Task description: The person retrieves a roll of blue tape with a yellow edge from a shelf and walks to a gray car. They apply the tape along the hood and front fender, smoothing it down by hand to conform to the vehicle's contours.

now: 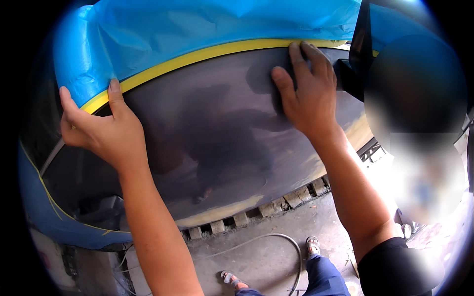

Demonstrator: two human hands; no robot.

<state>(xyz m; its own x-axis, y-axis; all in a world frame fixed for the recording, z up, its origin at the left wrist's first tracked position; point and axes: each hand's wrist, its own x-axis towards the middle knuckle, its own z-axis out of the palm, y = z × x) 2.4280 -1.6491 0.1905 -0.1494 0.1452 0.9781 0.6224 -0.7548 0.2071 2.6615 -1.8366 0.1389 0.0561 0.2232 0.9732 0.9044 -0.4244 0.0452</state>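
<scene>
A blue plastic masking film (212, 19) is edged with yellow masking tape (197, 55) along the top of a dark, glossy car panel (168, 118). At the tape's left end is my left hand (106, 130), thumb up against the film's edge and forefinger raised beside it. Its other fingers curl inward around the tape, partly hidden. My right hand (313, 93) lies open near the right end, fingertips pressing on the tape, thumb spread apart over the panel.
A black side mirror (351, 79) stands right of my right hand. Another person (419, 148), blurred, is at the far right. Blue covering (74, 229) wraps the lower left. Below, a pale hose (296, 246) loops over the concrete floor (256, 251) near my feet.
</scene>
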